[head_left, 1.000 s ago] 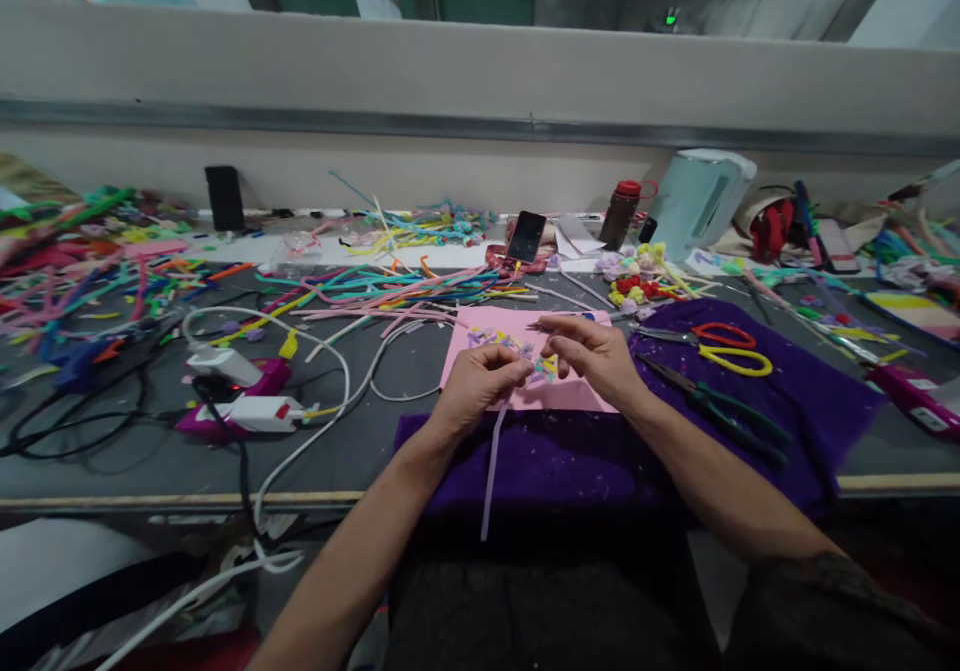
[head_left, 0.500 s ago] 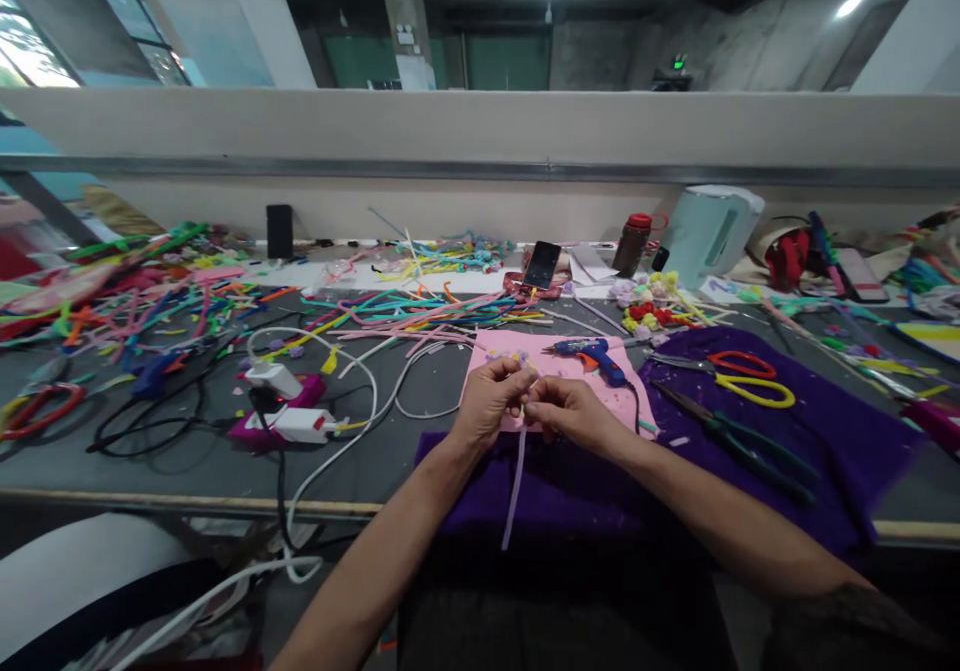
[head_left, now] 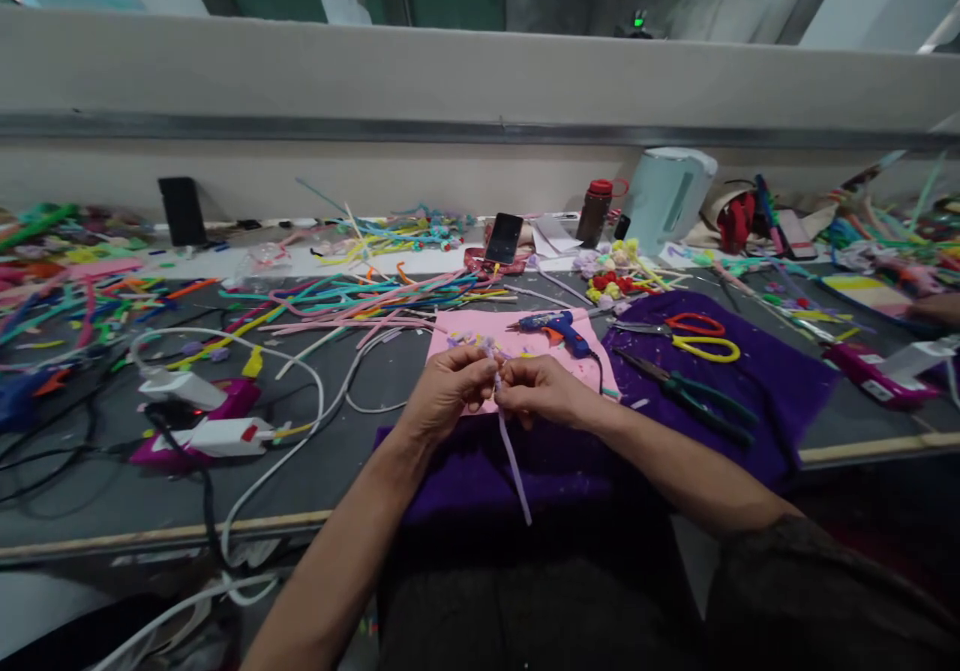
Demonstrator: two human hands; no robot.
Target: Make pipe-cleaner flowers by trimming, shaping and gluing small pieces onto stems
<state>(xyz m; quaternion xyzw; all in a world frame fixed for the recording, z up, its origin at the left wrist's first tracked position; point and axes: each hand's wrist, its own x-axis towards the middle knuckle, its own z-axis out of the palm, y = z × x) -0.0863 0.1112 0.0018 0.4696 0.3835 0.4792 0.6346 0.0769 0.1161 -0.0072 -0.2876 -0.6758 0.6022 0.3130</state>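
Both hands, left (head_left: 444, 391) and right (head_left: 541, 391), pinch a lilac pipe cleaner (head_left: 512, 451) with fingers closed at its top, steadying it for twisting; its tail hangs over the purple cloth (head_left: 480, 471).

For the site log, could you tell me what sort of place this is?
Probably a craft workbench in a workshop: loose pipe cleaners litter the table, with a glue gun and scissors beside both hands.
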